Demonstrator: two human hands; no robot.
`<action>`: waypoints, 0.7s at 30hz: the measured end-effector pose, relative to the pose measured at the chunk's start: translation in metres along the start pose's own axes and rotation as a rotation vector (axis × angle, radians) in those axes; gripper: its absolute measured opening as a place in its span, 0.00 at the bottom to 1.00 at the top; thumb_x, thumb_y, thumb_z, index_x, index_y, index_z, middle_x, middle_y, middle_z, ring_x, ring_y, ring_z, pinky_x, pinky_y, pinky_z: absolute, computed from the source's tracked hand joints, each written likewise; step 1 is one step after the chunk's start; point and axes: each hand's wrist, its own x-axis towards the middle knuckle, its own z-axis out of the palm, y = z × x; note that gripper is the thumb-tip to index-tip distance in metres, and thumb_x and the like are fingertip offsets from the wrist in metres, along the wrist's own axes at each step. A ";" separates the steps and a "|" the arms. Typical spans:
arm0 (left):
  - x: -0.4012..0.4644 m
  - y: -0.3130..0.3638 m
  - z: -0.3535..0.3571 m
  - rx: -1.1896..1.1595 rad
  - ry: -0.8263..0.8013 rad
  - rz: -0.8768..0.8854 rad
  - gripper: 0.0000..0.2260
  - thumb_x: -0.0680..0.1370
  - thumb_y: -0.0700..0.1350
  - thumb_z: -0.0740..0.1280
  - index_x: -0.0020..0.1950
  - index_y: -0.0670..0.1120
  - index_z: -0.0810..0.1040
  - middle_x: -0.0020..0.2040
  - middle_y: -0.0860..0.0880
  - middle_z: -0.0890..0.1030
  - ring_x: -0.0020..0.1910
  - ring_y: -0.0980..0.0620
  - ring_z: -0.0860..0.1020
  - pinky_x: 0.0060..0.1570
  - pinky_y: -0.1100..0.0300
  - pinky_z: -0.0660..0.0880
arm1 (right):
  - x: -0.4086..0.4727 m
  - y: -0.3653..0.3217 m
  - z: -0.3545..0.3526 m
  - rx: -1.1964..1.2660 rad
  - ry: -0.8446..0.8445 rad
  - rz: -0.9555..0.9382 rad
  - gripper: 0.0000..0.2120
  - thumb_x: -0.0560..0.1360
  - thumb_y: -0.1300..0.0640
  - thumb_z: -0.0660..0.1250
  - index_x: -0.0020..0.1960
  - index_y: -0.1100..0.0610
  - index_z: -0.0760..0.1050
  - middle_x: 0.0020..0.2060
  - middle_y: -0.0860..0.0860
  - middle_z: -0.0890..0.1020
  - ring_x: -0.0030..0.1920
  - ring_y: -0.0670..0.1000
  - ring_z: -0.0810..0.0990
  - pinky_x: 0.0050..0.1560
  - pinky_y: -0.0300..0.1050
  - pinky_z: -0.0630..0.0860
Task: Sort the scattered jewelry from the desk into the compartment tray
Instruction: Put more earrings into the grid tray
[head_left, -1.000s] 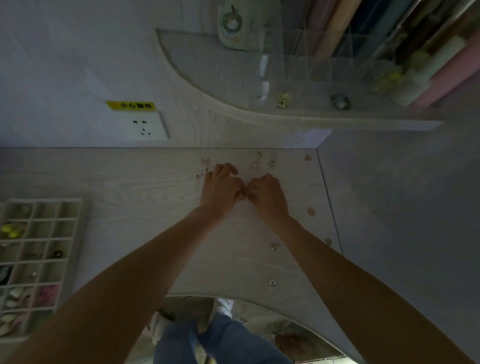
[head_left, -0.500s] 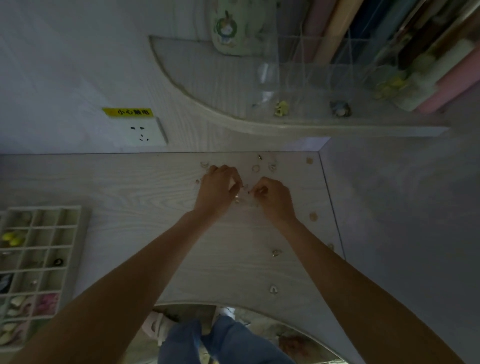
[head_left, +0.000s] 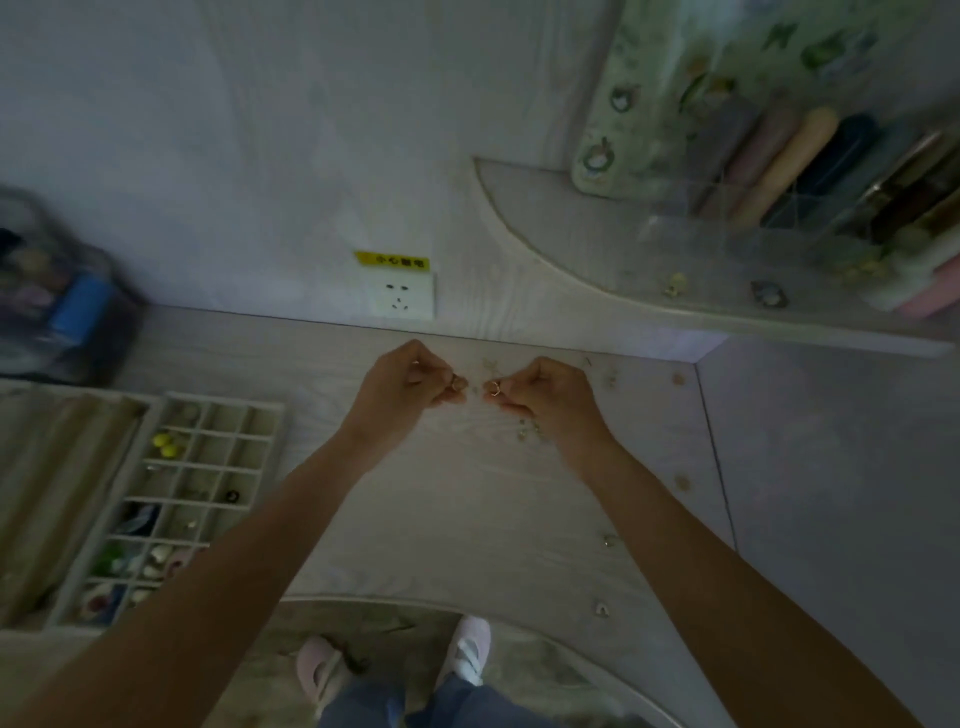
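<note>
We are pinching one small gold piece (head_left: 459, 383) in our left hand (head_left: 410, 384) and another (head_left: 493, 387) in our right hand (head_left: 545, 397), fingers clamped, above the counter (head_left: 467, 519). The compartment tray (head_left: 171, 499) at left is already holding several items, though at least five pieces (head_left: 527, 431) are lying scattered, unsorted.

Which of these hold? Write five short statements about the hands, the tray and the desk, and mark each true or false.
1. Each hand pinches a small ring: left hand, right hand. True.
2. The tray lies to the right of both hands. False: it lies to their left.
3. Two yellow beads sit in one tray compartment. True.
4. The hands are pressed together. False: a gap separates them.
5. Small jewelry pieces lie on the desk. True.
</note>
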 end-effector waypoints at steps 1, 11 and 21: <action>-0.004 -0.001 -0.014 0.021 0.009 0.007 0.04 0.76 0.33 0.64 0.42 0.38 0.74 0.40 0.44 0.83 0.36 0.52 0.83 0.38 0.65 0.78 | -0.001 -0.002 0.011 -0.003 -0.026 -0.008 0.12 0.73 0.73 0.65 0.34 0.62 0.71 0.35 0.54 0.83 0.34 0.46 0.84 0.40 0.37 0.81; -0.042 -0.026 -0.185 0.250 0.155 0.065 0.10 0.74 0.32 0.68 0.40 0.48 0.81 0.32 0.55 0.83 0.37 0.55 0.82 0.44 0.65 0.78 | -0.012 -0.018 0.149 -0.138 -0.235 -0.091 0.06 0.70 0.70 0.70 0.41 0.60 0.78 0.33 0.54 0.83 0.34 0.48 0.83 0.38 0.36 0.78; -0.028 -0.051 -0.273 0.666 0.059 0.065 0.05 0.74 0.42 0.70 0.42 0.41 0.80 0.34 0.50 0.79 0.34 0.57 0.77 0.35 0.69 0.71 | -0.015 0.000 0.239 -0.246 -0.164 -0.117 0.04 0.71 0.70 0.70 0.45 0.67 0.80 0.31 0.54 0.80 0.29 0.41 0.79 0.36 0.32 0.77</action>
